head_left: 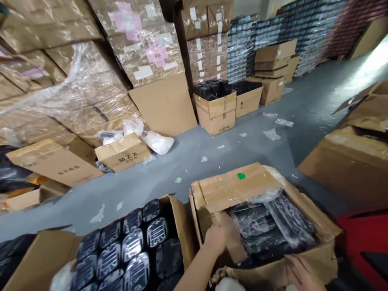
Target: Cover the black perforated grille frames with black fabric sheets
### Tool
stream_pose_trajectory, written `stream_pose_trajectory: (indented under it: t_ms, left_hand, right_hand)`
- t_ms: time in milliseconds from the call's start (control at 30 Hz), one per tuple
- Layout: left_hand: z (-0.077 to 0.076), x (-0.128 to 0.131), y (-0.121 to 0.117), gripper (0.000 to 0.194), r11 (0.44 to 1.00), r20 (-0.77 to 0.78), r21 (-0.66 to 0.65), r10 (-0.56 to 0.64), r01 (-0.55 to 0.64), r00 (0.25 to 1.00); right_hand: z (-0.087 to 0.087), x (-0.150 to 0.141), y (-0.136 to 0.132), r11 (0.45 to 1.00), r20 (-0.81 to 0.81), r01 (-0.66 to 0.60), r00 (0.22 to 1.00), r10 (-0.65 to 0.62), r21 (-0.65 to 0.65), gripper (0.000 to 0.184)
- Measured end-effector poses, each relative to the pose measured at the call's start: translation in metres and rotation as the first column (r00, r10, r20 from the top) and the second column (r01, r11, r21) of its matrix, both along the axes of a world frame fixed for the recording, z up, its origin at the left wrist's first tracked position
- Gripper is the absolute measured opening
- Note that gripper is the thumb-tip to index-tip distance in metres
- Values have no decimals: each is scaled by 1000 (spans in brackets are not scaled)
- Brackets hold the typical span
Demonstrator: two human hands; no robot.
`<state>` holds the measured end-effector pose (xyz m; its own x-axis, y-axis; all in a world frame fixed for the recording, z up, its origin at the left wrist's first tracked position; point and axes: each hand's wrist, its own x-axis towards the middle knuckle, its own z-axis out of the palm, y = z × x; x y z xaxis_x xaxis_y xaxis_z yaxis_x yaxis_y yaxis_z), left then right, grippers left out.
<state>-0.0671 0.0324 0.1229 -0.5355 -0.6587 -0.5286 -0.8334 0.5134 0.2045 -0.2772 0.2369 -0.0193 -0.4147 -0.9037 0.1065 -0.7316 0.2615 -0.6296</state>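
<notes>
Carton (123,154): "MZX" | left fingers (216,233) clamped on flap (234,238) | right fingers (294,264) at box rim (323,258), closure unclear

Wrapped boxes (97,95) stand behind an MZX carton (124,153); blurred far stacks (348,26) seem reddish

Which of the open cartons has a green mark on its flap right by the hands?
The carton at lower right, holding plastic-wrapped black items; the neighbouring carton of black rounded pieces shows none.
</notes>
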Motion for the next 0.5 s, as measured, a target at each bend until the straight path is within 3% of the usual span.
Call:
stream_pose_trajectory:
  t_ms: [100, 167, 233, 333, 500]
  left_hand:
    - [-68, -44, -29, 40, 997, -35, -73, 26, -29, 999]
    - [-105, -65, -41, 44, 993, -64, -107, 35, -42, 997]
    - [-133, -79, -49, 48, 991, -96, -129, 16, -28, 995]
    - [-152, -86, -56, 48, 987, -121, -159, -29, 9, 992]
    - [-142, -78, -52, 29, 972, -146, -205, -148, 116, 978]
  right_hand:
    - [-43, -16, -28, 986, -301, -100, 952, 56, -132, 26]
    - [-58, -23, -34, 972, -426, -171, 900, 90, -158, 26]
    - [-65, -27, -31, 957, -487, -228, 866, 115, -180, 25]
    - [-64, -29, -24, 942, -501, -254, 858, 114, -219, 24]
    - [-49, -21, -27, 943, -447, -211, 891, 77, -256, 18]
